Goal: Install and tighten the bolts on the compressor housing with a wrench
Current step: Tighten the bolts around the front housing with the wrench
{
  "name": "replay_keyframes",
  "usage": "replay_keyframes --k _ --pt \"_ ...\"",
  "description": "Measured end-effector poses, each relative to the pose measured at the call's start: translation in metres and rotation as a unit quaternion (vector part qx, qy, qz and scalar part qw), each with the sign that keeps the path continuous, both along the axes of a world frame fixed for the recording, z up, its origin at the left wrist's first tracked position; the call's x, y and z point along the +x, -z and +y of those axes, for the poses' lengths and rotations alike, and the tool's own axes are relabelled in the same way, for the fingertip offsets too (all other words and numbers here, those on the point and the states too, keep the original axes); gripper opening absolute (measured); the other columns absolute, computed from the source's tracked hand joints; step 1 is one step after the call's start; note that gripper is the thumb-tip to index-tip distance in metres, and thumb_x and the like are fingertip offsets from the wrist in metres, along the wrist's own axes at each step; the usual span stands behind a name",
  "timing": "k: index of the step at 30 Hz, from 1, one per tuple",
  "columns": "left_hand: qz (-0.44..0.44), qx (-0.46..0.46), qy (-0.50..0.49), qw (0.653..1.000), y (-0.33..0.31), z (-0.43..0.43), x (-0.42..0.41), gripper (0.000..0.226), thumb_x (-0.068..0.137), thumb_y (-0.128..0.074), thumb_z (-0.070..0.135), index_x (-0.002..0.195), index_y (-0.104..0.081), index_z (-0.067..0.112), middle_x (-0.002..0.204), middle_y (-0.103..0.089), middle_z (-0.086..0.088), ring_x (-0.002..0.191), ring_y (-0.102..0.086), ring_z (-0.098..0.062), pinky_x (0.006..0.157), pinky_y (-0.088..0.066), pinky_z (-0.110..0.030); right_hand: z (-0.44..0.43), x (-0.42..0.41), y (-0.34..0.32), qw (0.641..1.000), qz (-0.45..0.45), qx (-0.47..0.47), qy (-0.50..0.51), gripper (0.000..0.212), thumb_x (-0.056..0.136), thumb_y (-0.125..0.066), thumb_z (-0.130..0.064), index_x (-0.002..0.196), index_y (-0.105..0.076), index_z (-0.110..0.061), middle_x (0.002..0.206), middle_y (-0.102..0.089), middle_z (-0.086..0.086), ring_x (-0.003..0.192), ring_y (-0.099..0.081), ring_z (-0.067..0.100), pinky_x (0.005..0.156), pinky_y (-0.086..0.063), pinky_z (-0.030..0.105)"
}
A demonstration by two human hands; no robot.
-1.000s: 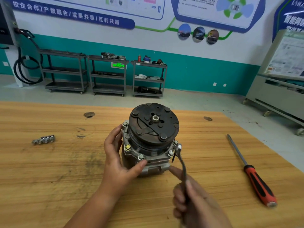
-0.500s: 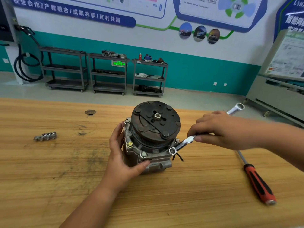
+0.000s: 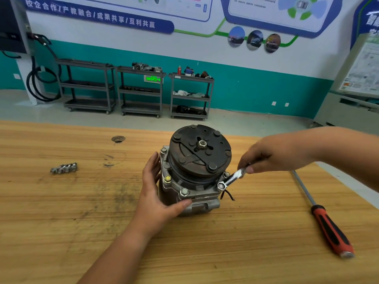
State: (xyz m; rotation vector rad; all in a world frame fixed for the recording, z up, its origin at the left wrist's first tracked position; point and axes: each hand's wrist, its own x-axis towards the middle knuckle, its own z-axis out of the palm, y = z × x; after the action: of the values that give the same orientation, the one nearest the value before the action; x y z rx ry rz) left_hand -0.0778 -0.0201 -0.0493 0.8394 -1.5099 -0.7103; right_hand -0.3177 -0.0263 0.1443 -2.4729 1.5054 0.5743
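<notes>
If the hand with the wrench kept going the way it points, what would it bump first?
Probably the compressor, by the bolt that the wrench sits on. The right hand points along it that way, though depth is unclear.

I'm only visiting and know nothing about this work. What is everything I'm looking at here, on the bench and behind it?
compressor: one, dark grey and silver, upright at the table's middle
bolts: at least four, silver, round the housing flange
wrench: one, silver, ring end on the front right bolt
screwdriver: one, red and black handle, lying on the table at right
small metal parts: one cluster, silver, on the table at left
table: one, light wood, under it all
carts: three, grey, along the far wall
left hand: one, holds the compressor's side
right hand: one, grips the wrench
</notes>
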Motion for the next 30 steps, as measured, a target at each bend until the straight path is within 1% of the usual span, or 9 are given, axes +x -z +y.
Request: replay_keyframes --k 3,5,9,16,19,22,24,27,30 --pt "-0.002 0.001 -0.001 1.0 0.001 0.001 -0.001 0.11 0.05 -0.079 0.053 0.138 -0.013 0.055 0.142 -0.024 0.033 0.126 -0.027 0.024 0.096 -0.026 0.003 0.019 -0.008 0.011 0.986 -0.055 0.134 0.076 0.02 0.098 -0.04 -0.036 0.097 -0.059 -0.033 0.075 -0.057 -0.011 0.067 -0.056 -0.006 0.064 -0.044 0.014" --pt "-0.001 0.002 -0.004 1.0 0.0 0.001 -0.001 0.111 0.049 -0.079 0.053 0.138 -0.013 0.053 0.141 -0.023 0.032 0.126 -0.027 0.024 0.096 -0.025 0.003 0.038 -0.011 0.028 0.92 -0.222 0.279 0.164 0.02 0.097 -0.043 -0.031 0.088 -0.057 -0.02 0.072 -0.062 -0.003 0.066 -0.065 0.008 0.062 -0.054 0.022" --pt "0.012 -0.003 -0.002 1.0 -0.001 0.003 -0.003 0.112 0.047 -0.079 0.05 0.139 -0.015 0.047 0.141 -0.023 0.03 0.127 -0.027 0.024 0.098 -0.025 0.002 0.082 0.015 0.068 0.669 -0.542 0.432 0.268 0.015 0.086 -0.058 -0.025 0.078 -0.063 -0.013 0.072 -0.068 0.015 0.065 -0.071 0.027 0.052 -0.058 0.03" --pt "0.082 -0.005 -0.007 0.997 0.008 -0.004 -0.011 0.101 0.051 -0.078 0.074 0.136 -0.025 0.062 0.135 -0.04 0.04 0.127 -0.04 0.012 0.098 -0.035 -0.006 0.1 0.117 0.1 0.248 -0.855 0.296 0.346 0.022 0.064 -0.054 -0.012 0.07 -0.067 0.005 0.071 -0.065 0.033 0.052 -0.066 0.04 0.032 -0.049 0.037" --pt "0.133 0.014 -0.025 0.991 0.006 -0.008 -0.016 0.087 0.049 -0.068 0.087 0.126 -0.034 0.066 0.125 -0.043 0.048 0.12 -0.042 0.018 0.095 -0.037 -0.007 0.1 0.142 0.095 0.121 -0.895 0.25 0.348 0.022 0.066 -0.055 -0.011 0.079 -0.064 0.005 0.068 -0.067 0.028 0.049 -0.066 0.035 0.031 -0.048 0.036" --pt "0.126 -0.003 -0.022 0.992 0.006 -0.015 -0.007 0.105 0.037 -0.068 0.09 0.126 -0.043 0.042 0.123 -0.051 0.038 0.124 -0.044 0.011 0.096 -0.037 -0.01 0.106 0.151 0.104 0.127 -0.891 0.215 0.38 0.021 0.083 -0.051 -0.001 0.072 -0.068 0.003 0.064 -0.068 0.024 0.044 -0.065 0.031 0.033 -0.05 0.039" --pt "0.083 0.009 -0.008 0.996 0.007 -0.014 -0.003 0.115 0.036 -0.075 0.084 0.135 -0.034 0.042 0.134 -0.046 0.029 0.132 -0.039 0.005 0.099 -0.035 -0.01 0.118 0.146 0.116 0.186 -0.88 0.212 0.381 0.025 0.081 -0.057 -0.002 0.062 -0.074 0.0 0.065 -0.068 0.023 0.045 -0.065 0.031 0.049 -0.056 0.045" --pt "0.023 0.019 0.008 1.0 0.006 -0.005 -0.002 0.119 0.043 -0.082 0.071 0.141 -0.017 0.057 0.144 -0.032 0.036 0.134 -0.031 0.01 0.101 -0.029 -0.003 0.136 0.127 0.133 0.321 -0.862 0.165 0.357 0.038 0.043 -0.089 -0.03 0.071 -0.078 -0.007 0.063 -0.068 0.015 0.05 -0.064 0.022 0.064 -0.055 0.034" --pt "0.006 0.017 0.002 1.0 0.005 -0.001 0.0 0.118 0.041 -0.079 0.076 0.137 -0.011 0.066 0.136 -0.025 0.05 0.129 -0.027 0.021 0.102 -0.026 -0.005 0.138 0.087 0.144 0.494 -0.799 0.055 0.339 0.019 0.07 -0.064 -0.02 0.082 -0.079 -0.02 0.057 -0.056 0.004 0.049 -0.049 0.013 0.049 -0.039 0.018"
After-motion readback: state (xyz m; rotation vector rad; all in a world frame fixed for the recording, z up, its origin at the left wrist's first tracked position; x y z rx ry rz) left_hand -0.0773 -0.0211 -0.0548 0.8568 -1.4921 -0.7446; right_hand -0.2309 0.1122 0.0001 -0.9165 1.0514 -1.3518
